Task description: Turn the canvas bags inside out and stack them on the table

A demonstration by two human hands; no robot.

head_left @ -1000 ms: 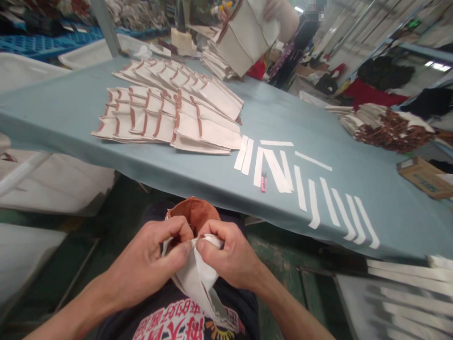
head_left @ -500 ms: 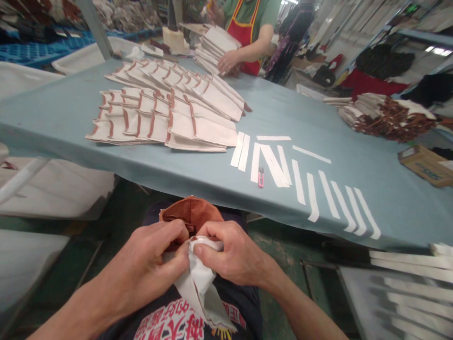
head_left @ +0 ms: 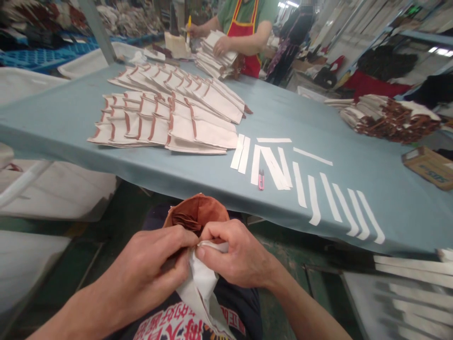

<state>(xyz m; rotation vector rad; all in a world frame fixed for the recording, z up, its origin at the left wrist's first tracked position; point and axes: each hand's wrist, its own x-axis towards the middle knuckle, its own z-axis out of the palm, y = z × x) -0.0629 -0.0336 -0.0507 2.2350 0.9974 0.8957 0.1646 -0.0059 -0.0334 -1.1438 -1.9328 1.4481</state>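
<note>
Both my hands work a white-and-brown fabric bag (head_left: 198, 278) in my lap, below the table's near edge. My left hand (head_left: 155, 269) is closed, pinching the bag's edge from the left. My right hand (head_left: 233, 255) is closed too, thumb and fingers pinching a folded white edge from the right. The bag's brown part (head_left: 196, 215) bulges up just beyond my fingers, and its white cloth hangs down over my dark printed shirt.
A blue-grey table (head_left: 311, 118) holds fanned rows of white bags with brown trim (head_left: 170, 113), several white strips (head_left: 311, 189) and a small pink snipper (head_left: 261, 180). Another pile of bags (head_left: 389, 120) and a cardboard box (head_left: 428, 167) lie right. A person in a red apron (head_left: 247, 33) handles a stack at the far side.
My fingers have shifted slightly along the bag's edge, and the brown part has bulged up more. The person at the far side has shifted their hands on the stack.
</note>
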